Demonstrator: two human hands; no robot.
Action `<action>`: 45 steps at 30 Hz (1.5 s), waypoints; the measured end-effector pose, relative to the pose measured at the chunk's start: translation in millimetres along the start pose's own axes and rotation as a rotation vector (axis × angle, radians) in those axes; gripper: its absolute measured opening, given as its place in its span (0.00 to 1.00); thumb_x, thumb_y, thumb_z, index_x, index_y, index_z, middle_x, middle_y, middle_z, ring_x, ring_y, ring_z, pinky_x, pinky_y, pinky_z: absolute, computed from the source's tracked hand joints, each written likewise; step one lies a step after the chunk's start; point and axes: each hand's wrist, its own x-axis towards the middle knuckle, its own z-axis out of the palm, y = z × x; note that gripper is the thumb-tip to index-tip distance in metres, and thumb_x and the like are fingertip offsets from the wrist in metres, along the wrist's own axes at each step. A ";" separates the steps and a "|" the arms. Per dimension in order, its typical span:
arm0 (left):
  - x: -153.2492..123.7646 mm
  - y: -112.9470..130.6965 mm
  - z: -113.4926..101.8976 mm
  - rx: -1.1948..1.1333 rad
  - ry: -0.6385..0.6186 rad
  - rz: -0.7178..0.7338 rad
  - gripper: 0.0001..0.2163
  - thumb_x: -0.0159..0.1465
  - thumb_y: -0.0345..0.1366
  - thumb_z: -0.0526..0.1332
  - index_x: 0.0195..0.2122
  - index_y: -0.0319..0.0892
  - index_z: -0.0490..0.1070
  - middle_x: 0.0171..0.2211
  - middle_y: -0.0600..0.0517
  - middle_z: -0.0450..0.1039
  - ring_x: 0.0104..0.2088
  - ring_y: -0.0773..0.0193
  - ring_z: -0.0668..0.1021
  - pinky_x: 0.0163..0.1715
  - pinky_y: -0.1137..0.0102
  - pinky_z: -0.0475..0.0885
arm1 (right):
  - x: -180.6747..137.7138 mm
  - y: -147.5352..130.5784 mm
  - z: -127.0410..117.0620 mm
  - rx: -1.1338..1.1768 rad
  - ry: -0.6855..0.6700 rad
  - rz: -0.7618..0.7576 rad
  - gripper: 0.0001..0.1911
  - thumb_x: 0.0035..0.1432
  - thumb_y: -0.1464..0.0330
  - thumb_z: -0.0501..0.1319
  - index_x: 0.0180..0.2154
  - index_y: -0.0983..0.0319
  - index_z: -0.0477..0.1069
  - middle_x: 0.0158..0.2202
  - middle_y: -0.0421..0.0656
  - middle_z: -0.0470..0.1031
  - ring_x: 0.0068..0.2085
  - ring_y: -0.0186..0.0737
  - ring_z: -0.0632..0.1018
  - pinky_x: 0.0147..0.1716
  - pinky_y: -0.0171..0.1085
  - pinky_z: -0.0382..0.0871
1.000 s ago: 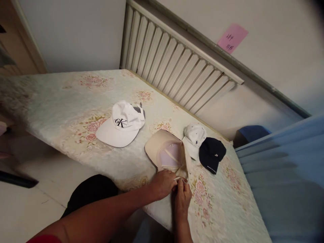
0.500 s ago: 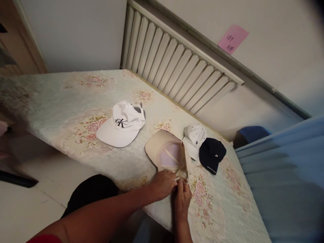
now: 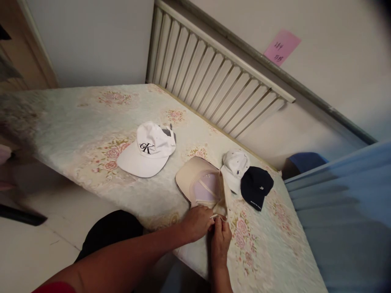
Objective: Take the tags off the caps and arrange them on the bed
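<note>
My left hand [image 3: 197, 221] is closed on the back rim of the beige cotton baseball cap [image 3: 198, 183], which lies upside down near the front edge of the bed, its brim pointing away from me and its pale lining showing; my right hand [image 3: 220, 240], just beside the left and touching it, pinches the thin beige strap [image 3: 215, 215] at the cap's back opening between thumb and forefinger, a narrow grip. To work this strap well, I judge that the left hand should pin the rim flat so the cap cannot slide, while the right draws the strap straight along its own line rather than upward; a twist here would bunch the fabric, and the fingertips hide the fastening, so I go by feel.

The surface is a pale green quilted mattress with pink rose print [image 3: 76, 118]; on it, from the left, sit a white cap with black letters [image 3: 146, 148], well apart from my hands, then beyond the beige cap a small white cap [image 3: 234, 165] touching a navy cap [image 3: 255, 185]. Behind the bed stands a white slatted headboard [image 3: 214, 77] against a plain wall; a pink paper note [image 3: 282, 47] is stuck higher up; blue fabric [image 3: 345, 211] fills the right side.
</note>
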 end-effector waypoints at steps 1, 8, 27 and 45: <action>-0.1 -0.2 0.1 -0.001 -0.001 0.001 0.11 0.66 0.36 0.52 0.37 0.37 0.72 0.37 0.45 0.76 0.40 0.57 0.76 0.42 0.65 0.68 | 0.0 -0.1 0.0 0.001 0.001 -0.001 0.22 0.57 0.51 0.56 0.33 0.64 0.73 0.29 0.43 0.74 0.32 0.40 0.71 0.30 0.36 0.61; -0.6 2.2 -5.1 -0.025 -0.022 -0.009 0.11 0.67 0.36 0.52 0.39 0.38 0.73 0.38 0.45 0.76 0.41 0.57 0.76 0.43 0.65 0.68 | 1.7 1.2 -0.1 -0.006 0.004 0.003 0.22 0.56 0.50 0.56 0.32 0.63 0.73 0.29 0.43 0.75 0.33 0.41 0.72 0.32 0.36 0.62; -0.3 -0.1 0.1 -0.016 0.010 -0.001 0.10 0.66 0.36 0.52 0.37 0.39 0.72 0.36 0.46 0.76 0.40 0.58 0.76 0.42 0.66 0.68 | 2.5 3.4 -0.2 -0.032 0.015 -0.007 0.22 0.56 0.51 0.57 0.30 0.63 0.73 0.27 0.43 0.74 0.32 0.41 0.72 0.30 0.36 0.62; -21.7 -34.9 -36.1 0.073 0.155 0.126 0.14 0.56 0.21 0.53 0.43 0.38 0.70 0.49 0.44 0.69 0.52 0.55 0.68 0.55 0.60 0.59 | -0.5 1.7 2.9 -0.009 -0.009 0.039 0.23 0.58 0.51 0.55 0.22 0.61 0.67 0.19 0.38 0.68 0.24 0.36 0.68 0.27 0.35 0.60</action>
